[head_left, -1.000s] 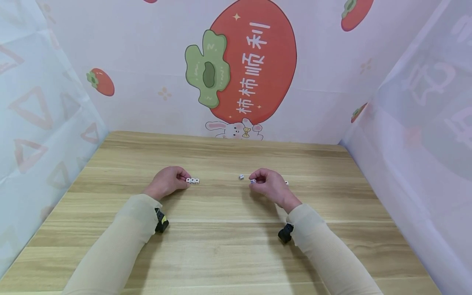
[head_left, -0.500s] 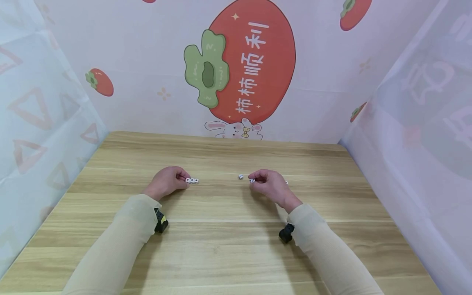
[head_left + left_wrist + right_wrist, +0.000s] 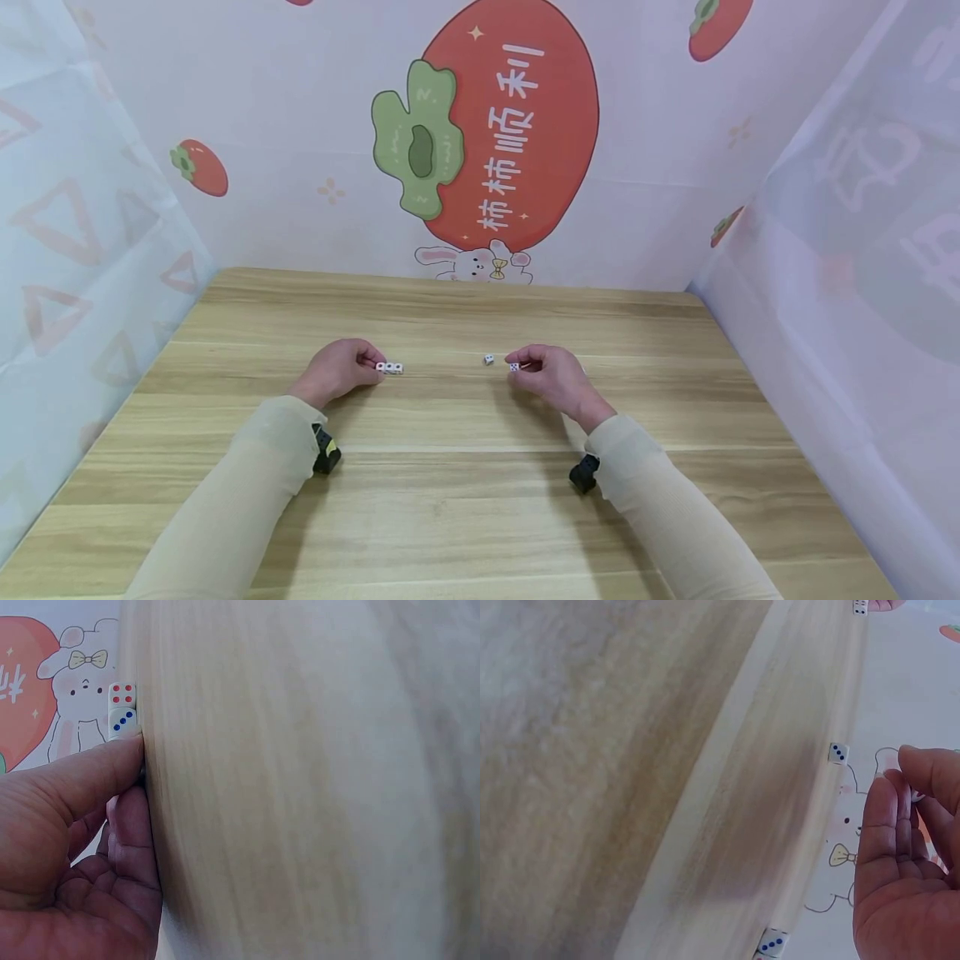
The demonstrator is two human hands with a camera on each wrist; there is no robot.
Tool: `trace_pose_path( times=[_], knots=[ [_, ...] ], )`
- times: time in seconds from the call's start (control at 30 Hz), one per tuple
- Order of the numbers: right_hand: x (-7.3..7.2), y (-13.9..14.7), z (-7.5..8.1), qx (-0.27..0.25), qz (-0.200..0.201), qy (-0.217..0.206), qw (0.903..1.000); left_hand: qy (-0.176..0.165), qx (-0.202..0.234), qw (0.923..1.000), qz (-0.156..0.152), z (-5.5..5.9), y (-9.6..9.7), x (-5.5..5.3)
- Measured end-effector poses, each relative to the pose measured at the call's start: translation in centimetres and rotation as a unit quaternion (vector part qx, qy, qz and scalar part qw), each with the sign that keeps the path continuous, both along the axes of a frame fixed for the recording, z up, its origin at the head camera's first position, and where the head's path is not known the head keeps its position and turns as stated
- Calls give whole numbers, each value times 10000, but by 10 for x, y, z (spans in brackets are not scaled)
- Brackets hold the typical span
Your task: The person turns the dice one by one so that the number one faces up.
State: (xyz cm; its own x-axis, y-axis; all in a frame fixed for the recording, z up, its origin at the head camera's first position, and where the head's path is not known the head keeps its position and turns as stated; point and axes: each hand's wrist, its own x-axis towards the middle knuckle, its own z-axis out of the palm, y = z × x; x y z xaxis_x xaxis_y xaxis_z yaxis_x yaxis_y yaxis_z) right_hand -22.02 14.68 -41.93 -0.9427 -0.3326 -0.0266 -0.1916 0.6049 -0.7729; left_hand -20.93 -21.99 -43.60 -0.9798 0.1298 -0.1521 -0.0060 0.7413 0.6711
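My left hand point(image 3: 339, 372) pinches the near end of a short row of white dice point(image 3: 390, 367) on the wooden table. In the left wrist view, one die point(image 3: 122, 695) beyond the thumb shows four red dots, and the die point(image 3: 122, 721) beside it three blue dots. My right hand point(image 3: 551, 375) holds a die point(image 3: 514, 367) between thumb and fingertips, a five-dot face towards the head camera. That die is mostly hidden by the fingers in the right wrist view. A loose die point(image 3: 489, 360) lies just left of the right hand.
Another die point(image 3: 773, 943) lies on the table on the far side of the right hand, nearly hidden in the head view. The wooden table point(image 3: 450, 500) ends at a printed back cloth point(image 3: 637, 233). Cloth walls point(image 3: 847, 275) flank both sides.
The die in my right fingers has turned, bringing a different face towards the head camera. My left hand stays at the row of dice. The head view has shifted slightly.
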Motion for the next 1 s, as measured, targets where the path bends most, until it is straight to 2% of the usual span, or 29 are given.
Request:
trace_pose_path(
  times=[0.23, 0.53, 0.63, 1.0],
  knots=[
    [-2, 6, 8, 266, 58, 222, 9994, -32, 31, 10000, 24, -2, -1, -1],
    [-12, 29, 18, 242, -383, 361, 9983, -31, 40, 10000, 2, -2, -2, -2],
    [-13, 38, 22, 377, -448, 366, 9976, -23, 49, 10000, -9, -1, -2, -1],
    [-20, 74, 17, 701, -691, 388, 9944, -62, 83, 9999, 19, -2, -1, -2]
  ],
)
